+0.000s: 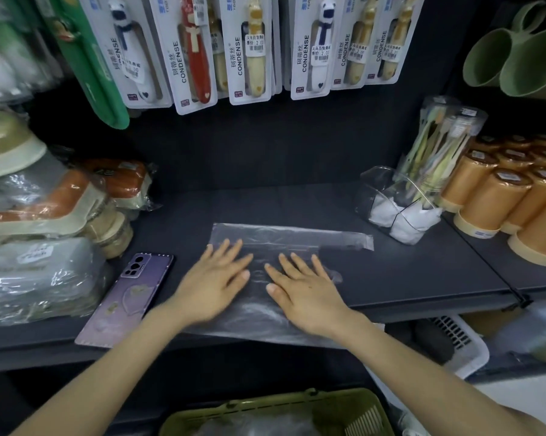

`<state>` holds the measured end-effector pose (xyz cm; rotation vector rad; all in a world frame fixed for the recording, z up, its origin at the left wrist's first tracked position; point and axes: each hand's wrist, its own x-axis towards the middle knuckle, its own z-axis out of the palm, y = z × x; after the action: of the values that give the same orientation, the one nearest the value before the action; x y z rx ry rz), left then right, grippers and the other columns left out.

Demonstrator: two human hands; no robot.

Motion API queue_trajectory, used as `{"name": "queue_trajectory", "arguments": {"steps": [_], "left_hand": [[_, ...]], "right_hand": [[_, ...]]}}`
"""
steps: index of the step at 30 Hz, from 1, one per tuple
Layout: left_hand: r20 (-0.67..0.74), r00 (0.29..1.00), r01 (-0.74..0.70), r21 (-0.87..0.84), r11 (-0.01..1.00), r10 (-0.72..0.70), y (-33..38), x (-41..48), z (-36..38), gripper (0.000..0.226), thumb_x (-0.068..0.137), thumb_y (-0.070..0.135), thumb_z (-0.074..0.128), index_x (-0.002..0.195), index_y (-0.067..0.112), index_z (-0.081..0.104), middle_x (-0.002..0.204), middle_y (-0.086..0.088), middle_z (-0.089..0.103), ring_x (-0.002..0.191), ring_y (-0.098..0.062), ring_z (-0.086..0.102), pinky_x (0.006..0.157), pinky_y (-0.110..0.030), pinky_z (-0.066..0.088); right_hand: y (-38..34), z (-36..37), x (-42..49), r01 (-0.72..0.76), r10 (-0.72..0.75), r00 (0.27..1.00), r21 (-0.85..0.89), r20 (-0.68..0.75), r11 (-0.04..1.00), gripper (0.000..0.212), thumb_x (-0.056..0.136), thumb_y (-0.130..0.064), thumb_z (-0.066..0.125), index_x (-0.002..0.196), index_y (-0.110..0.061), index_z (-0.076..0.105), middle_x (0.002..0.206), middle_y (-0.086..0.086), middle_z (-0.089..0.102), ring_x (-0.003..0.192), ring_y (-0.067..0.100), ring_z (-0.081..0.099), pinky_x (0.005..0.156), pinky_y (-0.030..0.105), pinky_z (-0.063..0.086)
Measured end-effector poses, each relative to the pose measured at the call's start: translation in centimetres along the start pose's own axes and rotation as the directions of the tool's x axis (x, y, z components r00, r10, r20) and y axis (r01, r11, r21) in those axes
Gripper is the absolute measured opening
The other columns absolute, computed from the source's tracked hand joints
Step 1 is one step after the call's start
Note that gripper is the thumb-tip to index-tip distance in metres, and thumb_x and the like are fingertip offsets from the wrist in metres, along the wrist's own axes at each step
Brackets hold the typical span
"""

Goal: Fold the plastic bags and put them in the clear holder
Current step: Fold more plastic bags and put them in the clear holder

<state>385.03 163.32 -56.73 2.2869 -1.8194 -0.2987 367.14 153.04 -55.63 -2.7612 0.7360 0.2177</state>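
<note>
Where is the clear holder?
Head view, right side of the shelf: the holder stands right of the bag, left of the orange cups, before the toothbrush pack.

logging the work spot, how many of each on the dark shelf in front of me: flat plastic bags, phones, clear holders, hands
plastic bag, spread flat: 1
phone: 1
clear holder: 1
hands flat on the bag: 2, the left hand and the right hand
Total: 5
</note>
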Motion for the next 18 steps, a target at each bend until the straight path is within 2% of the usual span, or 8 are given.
{"name": "queue_trajectory", "arguments": {"steps": [2, 3, 4, 6, 8, 11, 14, 18], "left_hand": [[0.041, 0.998, 0.047, 0.002, 0.999, -0.047, -0.3, -1.3, 1.5, 0.123, 0.053, 0.085, -0.032, 0.152, 0.026, 0.012, 0.15, 0.011, -0.009, 0.147, -0.013, -0.008, 0.112, -0.022, -0.014], [0.029, 0.996, 0.088, -0.004, 0.996, -0.088, -0.4, -1.4, 1.9, 0.119, 0.058, 0.085, -0.029, 0.153, 0.026, 0.01, 0.153, 0.008, -0.008, 0.148, -0.014, -0.006, 0.112, -0.022, -0.014], [0.006, 0.991, 0.136, -0.003, 0.991, -0.136, -0.5, -1.1, 2.0, 0.107, 0.069, 0.083, -0.021, 0.153, 0.025, 0.009, 0.157, 0.004, -0.005, 0.149, -0.016, -0.005, 0.113, -0.022, -0.012], [-0.022, 0.973, 0.228, 0.031, 0.973, -0.228, -0.1, 0.1, 2.1, 0.069, 0.096, 0.061, 0.005, 0.154, 0.024, 0.007, 0.161, -0.004, -0.001, 0.149, -0.019, -0.005, 0.116, -0.026, -0.008], [-0.026, 0.963, 0.269, 0.023, 0.963, -0.269, 0.5, 1.3, 2.1, 0.056, 0.104, 0.045, 0.02, 0.154, 0.023, 0.007, 0.162, -0.006, -0.001, 0.149, -0.021, -0.005, 0.118, -0.031, -0.006], [0.014, 0.963, 0.268, -0.019, 0.963, -0.268, 0.8, 1.9, 1.6, 0.056, 0.103, 0.043, 0.026, 0.154, 0.026, 0.008, 0.162, -0.007, -0.003, 0.149, -0.024, -0.005, 0.118, -0.034, -0.005], [0.03, 0.975, 0.219, 0.003, 0.976, -0.219, -0.1, 1.0, 1.2, 0.059, 0.102, 0.05, 0.026, 0.153, 0.03, 0.007, 0.161, -0.006, -0.006, 0.149, -0.023, -0.008, 0.118, -0.032, -0.006], [-0.052, 0.99, 0.134, 0.067, 0.989, -0.131, -0.5, -0.9, 1.3, 0.095, 0.072, 0.074, -0.006, 0.153, 0.028, 0.012, 0.159, 0.001, -0.006, 0.147, -0.017, -0.011, 0.111, -0.023, -0.016]], "right_hand": [[0.4, 0.3, 1.8, -0.012, 0.013, 1.0, -0.02, 0.021, 1.0, 0.055, 0.102, -0.048, 0.009, 0.154, -0.03, 0.01, 0.162, 0.001, -0.002, 0.149, 0.02, -0.009, 0.117, 0.046, -0.015], [0.7, 0.1, 2.8, -0.006, 0.006, 1.0, -0.032, 0.016, 0.999, 0.052, 0.103, -0.045, 0.012, 0.153, -0.031, 0.013, 0.162, 0.0, -0.001, 0.149, 0.02, -0.008, 0.117, 0.046, -0.014], [1.0, -0.3, 3.7, 0.007, -0.007, 1.0, -0.033, 0.021, 0.999, 0.051, 0.104, -0.045, 0.014, 0.153, -0.032, 0.015, 0.162, -0.002, 0.001, 0.149, 0.02, -0.006, 0.118, 0.046, -0.013], [1.3, -1.6, 5.3, 0.031, -0.031, 0.998, -0.002, 0.051, 1.0, 0.049, 0.104, -0.044, 0.017, 0.152, -0.032, 0.02, 0.162, -0.003, 0.006, 0.149, 0.019, -0.002, 0.119, 0.045, -0.009], [1.4, -3.1, 6.2, 0.046, -0.048, 0.998, 0.057, 0.026, 0.997, 0.047, 0.105, -0.042, 0.02, 0.15, -0.032, 0.026, 0.161, -0.003, 0.015, 0.149, 0.018, 0.004, 0.119, 0.044, -0.005], [1.3, -4.8, 5.6, 0.05, -0.041, 0.996, 0.117, -0.078, 0.992, 0.045, 0.105, -0.041, 0.023, 0.148, -0.032, 0.033, 0.157, -0.004, 0.027, 0.147, 0.016, 0.013, 0.119, 0.041, 0.001], [1.2, -4.6, 3.5, 0.052, -0.045, 0.995, 0.078, -0.091, 0.996, 0.045, 0.105, -0.04, 0.024, 0.148, -0.03, 0.033, 0.157, -0.003, 0.027, 0.147, 0.017, 0.016, 0.12, 0.039, 0.002], [0.1, -1.8, 1.9, 0.105, -0.1, 0.989, 0.036, -0.109, 0.994, 0.047, 0.105, -0.038, 0.024, 0.151, -0.028, 0.026, 0.159, 0.0, 0.02, 0.148, 0.017, 0.009, 0.12, 0.037, -0.003]]}}
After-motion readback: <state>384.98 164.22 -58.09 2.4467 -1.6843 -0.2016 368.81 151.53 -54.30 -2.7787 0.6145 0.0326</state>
